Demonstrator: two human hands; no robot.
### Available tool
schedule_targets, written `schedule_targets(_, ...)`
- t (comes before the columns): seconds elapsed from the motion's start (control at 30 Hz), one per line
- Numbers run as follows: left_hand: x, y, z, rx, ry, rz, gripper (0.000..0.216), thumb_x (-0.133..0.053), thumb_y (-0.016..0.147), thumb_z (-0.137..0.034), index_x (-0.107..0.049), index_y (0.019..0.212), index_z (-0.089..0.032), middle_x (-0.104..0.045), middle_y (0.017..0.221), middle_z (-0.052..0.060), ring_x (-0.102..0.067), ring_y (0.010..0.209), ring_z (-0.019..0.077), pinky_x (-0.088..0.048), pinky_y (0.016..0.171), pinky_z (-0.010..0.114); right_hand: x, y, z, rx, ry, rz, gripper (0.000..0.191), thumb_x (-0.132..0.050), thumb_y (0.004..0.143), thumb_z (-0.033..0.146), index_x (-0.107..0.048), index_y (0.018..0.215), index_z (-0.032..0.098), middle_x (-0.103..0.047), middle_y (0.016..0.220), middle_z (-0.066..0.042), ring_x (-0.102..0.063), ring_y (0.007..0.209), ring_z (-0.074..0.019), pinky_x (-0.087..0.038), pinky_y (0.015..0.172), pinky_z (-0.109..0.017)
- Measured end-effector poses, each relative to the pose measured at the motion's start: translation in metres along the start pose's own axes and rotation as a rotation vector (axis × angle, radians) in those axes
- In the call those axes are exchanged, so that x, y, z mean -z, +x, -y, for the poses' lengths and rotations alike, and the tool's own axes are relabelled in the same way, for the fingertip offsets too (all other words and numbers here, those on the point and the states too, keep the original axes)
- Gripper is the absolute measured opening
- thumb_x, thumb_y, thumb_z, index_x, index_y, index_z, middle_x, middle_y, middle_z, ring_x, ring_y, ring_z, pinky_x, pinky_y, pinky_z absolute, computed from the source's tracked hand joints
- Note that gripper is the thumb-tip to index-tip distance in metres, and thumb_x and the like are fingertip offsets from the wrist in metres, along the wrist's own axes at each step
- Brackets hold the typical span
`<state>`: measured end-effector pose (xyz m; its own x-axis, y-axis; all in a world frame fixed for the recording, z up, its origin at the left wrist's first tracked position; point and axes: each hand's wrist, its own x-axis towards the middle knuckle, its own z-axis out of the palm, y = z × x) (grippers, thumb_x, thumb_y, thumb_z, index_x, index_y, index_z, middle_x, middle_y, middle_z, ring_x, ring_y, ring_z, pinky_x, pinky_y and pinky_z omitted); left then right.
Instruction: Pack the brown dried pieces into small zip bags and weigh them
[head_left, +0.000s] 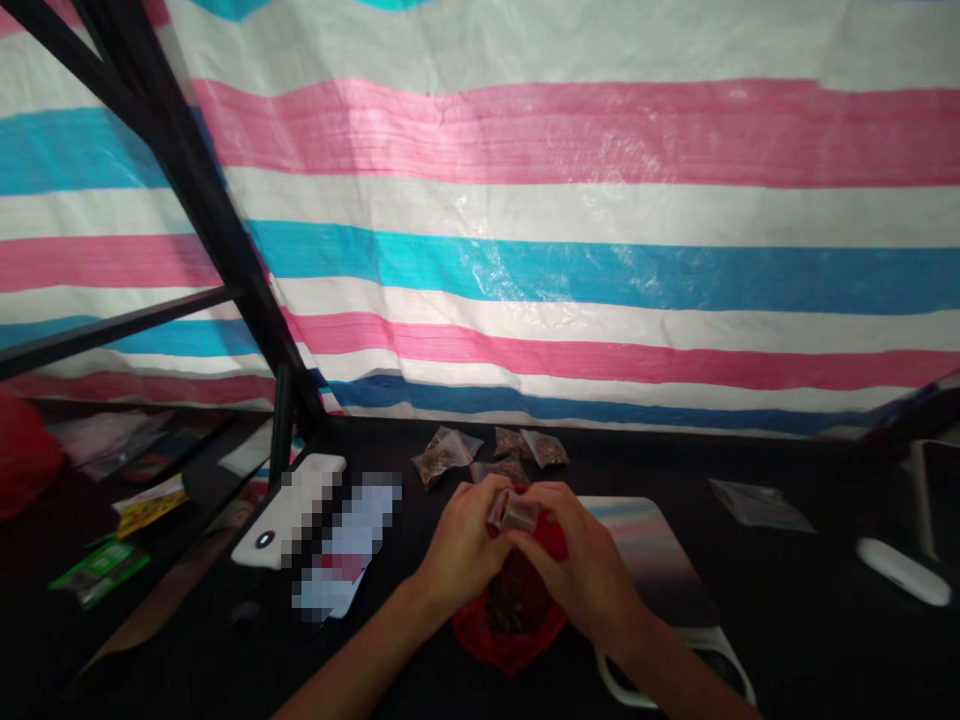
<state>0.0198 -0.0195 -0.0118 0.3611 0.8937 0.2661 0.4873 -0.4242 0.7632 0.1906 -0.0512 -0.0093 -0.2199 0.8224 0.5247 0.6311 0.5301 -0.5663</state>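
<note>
Plastic and see-through, a small pouch (520,513) sits pinched between the left hand (466,545) and right hand (589,555), just above a red bag (510,652); whether it is filled is hard to tell.

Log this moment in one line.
left hand: holds small clear bag | right hand: holds same bag | below: red bag, dark contents | beyond: filled packets

No txt, brand or no. was legible. Print on the shiny green plastic packet (101,573) and the crinkled yellow-and-white plastic packet (152,506), both at L, was too small & blurred to read, as was the bright mark in the dark oval (264,540) on the white round-cornered slab (291,510); the flat pale-blue rectangular item w/ a red patch (349,545) beside it was pixelated.
</note>
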Motion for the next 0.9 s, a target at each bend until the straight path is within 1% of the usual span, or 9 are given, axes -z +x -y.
schedule_targets(0.13, 0.005, 0.000, -0.007, -0.050, -0.147, 0.077, 0.028, -0.060, 0.083, -0.016, -0.061, 0.110, -0.021, -0.072, 0.107, 0.005, -0.064, 0.097, 0.0227, -0.045, 0.088, 0.033, 0.003, 0.002, -0.001, 0.028, -0.002, -0.080, 0.018, -0.062, 0.094, 0.024, -0.065, 0.112, 0.026, -0.067, 0.111, -0.007, -0.069, 0.102, -0.0214, -0.060, 0.089, -0.035)
schedule_targets(0.23, 0.008, 0.000, -0.009, 0.000, -0.353, 0.096, 0.020, -0.054, 0.091, -0.022, -0.062, 0.109, -0.019, -0.072, 0.099, 0.004, -0.065, 0.087, 0.0189, -0.048, 0.077, 0.027, 0.007, 0.005, 0.000, 0.117, 0.025, -0.005, 0.028, -0.057, 0.096, 0.022, -0.064, 0.122, 0.029, -0.065, 0.122, -0.007, -0.068, 0.110, -0.0205, -0.059, 0.094, -0.034)
schedule_targets(0.3, 0.009, 0.001, -0.007, 0.031, -0.406, 0.081, 0.020, -0.053, 0.092, -0.023, -0.063, 0.110, -0.019, -0.072, 0.094, 0.003, -0.065, 0.081, 0.0175, -0.047, 0.071, 0.025, 0.009, 0.006, 0.000, 0.181, 0.018, 0.044, 0.035, -0.053, 0.098, 0.020, -0.060, 0.131, 0.029, -0.063, 0.128, -0.007, -0.067, 0.115, -0.0193, -0.058, 0.097, -0.032)
schedule_targets(0.37, 0.008, 0.001, -0.005, 0.038, -0.398, 0.083, 0.021, -0.056, 0.090, -0.022, -0.064, 0.109, -0.019, -0.073, 0.096, 0.003, -0.066, 0.082, 0.0179, -0.048, 0.072, 0.025, 0.009, 0.006, 0.000, 0.204, -0.027, 0.055, 0.038, -0.050, 0.100, 0.020, -0.057, 0.136, 0.030, -0.065, 0.126, -0.007, -0.068, 0.114, -0.0187, -0.058, 0.097, -0.032)
schedule_targets(0.5, 0.008, 0.000, -0.004, 0.050, -0.351, 0.108, 0.022, -0.062, 0.084, -0.020, -0.066, 0.106, -0.019, -0.074, 0.098, 0.004, -0.066, 0.085, 0.0188, -0.048, 0.075, 0.026, 0.015, 0.005, -0.001, 0.202, -0.135, 0.076, 0.037, -0.054, 0.098, 0.023, -0.058, 0.135, 0.029, -0.068, 0.122, -0.008, -0.069, 0.109, -0.0222, -0.059, 0.094, -0.036)
schedule_targets(0.6, 0.009, 0.000, -0.005, 0.060, -0.255, 0.093, 0.019, -0.067, 0.080, -0.021, -0.068, 0.099, -0.019, -0.073, 0.090, 0.002, -0.064, 0.080, 0.0183, -0.047, 0.071, 0.025, 0.020, 0.007, 0.002, 0.199, -0.081, 0.153, 0.043, -0.055, 0.095, 0.017, -0.057, 0.136, 0.029, -0.066, 0.126, -0.008, -0.068, 0.111, -0.0211, -0.059, 0.095, -0.034)
schedule_targets(0.73, 0.011, -0.001, -0.005, 0.007, -0.126, 0.080, 0.019, -0.070, 0.081, -0.024, -0.068, 0.099, -0.021, -0.073, 0.095, 0.003, -0.063, 0.086, 0.0198, -0.045, 0.078, 0.028, 0.024, 0.008, 0.005, 0.234, -0.017, 0.206, 0.047, -0.049, 0.096, 0.011, -0.055, 0.138, 0.031, -0.063, 0.132, -0.007, -0.064, 0.120, -0.0192, -0.055, 0.101, -0.033)
schedule_targets(0.8, 0.011, -0.001, -0.004, -0.001, -0.093, 0.072, 0.019, -0.070, 0.081, -0.025, -0.066, 0.099, -0.021, -0.072, 0.095, 0.002, -0.062, 0.086, 0.0197, -0.043, 0.079, 0.029, 0.025, 0.008, 0.005, 0.242, -0.009, 0.227, 0.046, -0.045, 0.099, 0.012, -0.054, 0.139, 0.031, -0.061, 0.135, -0.007, -0.061, 0.123, -0.0189, -0.054, 0.103, -0.033)
schedule_targets(0.9, 0.009, -0.003, -0.003, 0.020, -0.085, 0.061, 0.023, -0.072, 0.076, -0.023, -0.060, 0.096, -0.022, -0.069, 0.091, 0.001, -0.059, 0.082, 0.0188, -0.042, 0.075, 0.028, 0.027, 0.008, 0.005, 0.221, -0.041, 0.243, 0.040, -0.048, 0.101, 0.020, -0.055, 0.139, 0.031, -0.065, 0.129, -0.008, -0.064, 0.117, -0.0206, -0.056, 0.098, -0.035)
